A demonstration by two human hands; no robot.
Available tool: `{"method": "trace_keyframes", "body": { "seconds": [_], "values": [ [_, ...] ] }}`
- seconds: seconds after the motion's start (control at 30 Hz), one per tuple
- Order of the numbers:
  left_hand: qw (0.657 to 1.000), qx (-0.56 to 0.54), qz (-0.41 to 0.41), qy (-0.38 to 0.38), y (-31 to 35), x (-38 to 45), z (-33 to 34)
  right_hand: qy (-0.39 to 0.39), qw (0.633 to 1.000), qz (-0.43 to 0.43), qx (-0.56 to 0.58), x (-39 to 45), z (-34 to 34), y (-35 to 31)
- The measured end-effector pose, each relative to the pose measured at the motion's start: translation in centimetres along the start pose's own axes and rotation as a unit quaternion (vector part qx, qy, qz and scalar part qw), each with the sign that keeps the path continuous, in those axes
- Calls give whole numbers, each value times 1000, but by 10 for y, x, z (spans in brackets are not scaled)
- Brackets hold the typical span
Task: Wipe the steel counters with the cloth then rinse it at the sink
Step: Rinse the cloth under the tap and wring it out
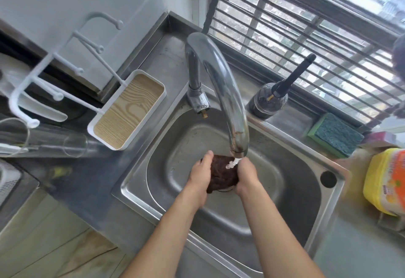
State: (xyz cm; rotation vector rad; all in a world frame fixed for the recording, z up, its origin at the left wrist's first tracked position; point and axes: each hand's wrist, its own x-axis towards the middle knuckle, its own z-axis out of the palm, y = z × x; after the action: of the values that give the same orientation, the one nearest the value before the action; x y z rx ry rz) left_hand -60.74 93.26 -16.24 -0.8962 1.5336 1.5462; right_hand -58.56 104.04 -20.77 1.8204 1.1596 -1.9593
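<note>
A dark brown cloth (221, 173) is bunched between both of my hands over the steel sink (291, 207). My left hand (200, 174) grips its left side and my right hand (246, 176) grips its right side. Water runs from the curved steel faucet (221, 84) onto the top of the cloth. The steel counter (87, 181) surrounds the sink.
A white rack with a wood-pattern tray (129, 111) and clear glasses (43, 139) stand on the left. A dark bottle (269, 100), a green sponge (335, 135) and a yellow detergent bottle (385, 181) sit on the right by the barred window (306, 25).
</note>
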Motion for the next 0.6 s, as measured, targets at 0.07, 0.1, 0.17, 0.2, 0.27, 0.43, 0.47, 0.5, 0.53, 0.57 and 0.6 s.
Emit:
{"method": "trace_keyframes", "body": {
  "seconds": [0.07, 0.1, 0.17, 0.2, 0.27, 0.43, 0.47, 0.5, 0.53, 0.57, 0.6],
  "values": [
    [999, 4, 5, 41, 1, 9, -4, -46, 997, -9, 61, -15, -5, -2],
    [999, 3, 11, 52, -1, 11, -3, -77, 993, -26, 83, -22, -6, 1],
    [999, -22, 7, 48, -4, 13, 4, -132, 984, -87, 84, -42, 2, 14],
    [998, -39, 0, 40, -6, 13, 8, -139, 979, -141, 42, -43, 6, 27],
    [998, -48, -13, 28, -5, 9, 16, -97, 956, -266, -74, -41, 13, 43],
    [998, -37, -54, -4, -15, 4, 16, 47, 906, -357, -224, -31, 17, 36],
    [998, -36, -56, -1, -16, 3, 15, 69, 908, -346, -225, -31, 18, 31],
    [998, -32, -54, -3, -15, 2, 15, 88, 915, -322, -228, -32, 19, 23],
    [998, -28, -50, -8, -14, 2, 14, 107, 921, -291, -235, -29, 19, 15],
    [999, -20, -43, -13, -13, 2, 14, 116, 928, -255, -245, -23, 18, 8],
    [999, -9, -34, -20, -13, 3, 13, 108, 940, -211, -245, -13, 16, 3]
  ]
}}
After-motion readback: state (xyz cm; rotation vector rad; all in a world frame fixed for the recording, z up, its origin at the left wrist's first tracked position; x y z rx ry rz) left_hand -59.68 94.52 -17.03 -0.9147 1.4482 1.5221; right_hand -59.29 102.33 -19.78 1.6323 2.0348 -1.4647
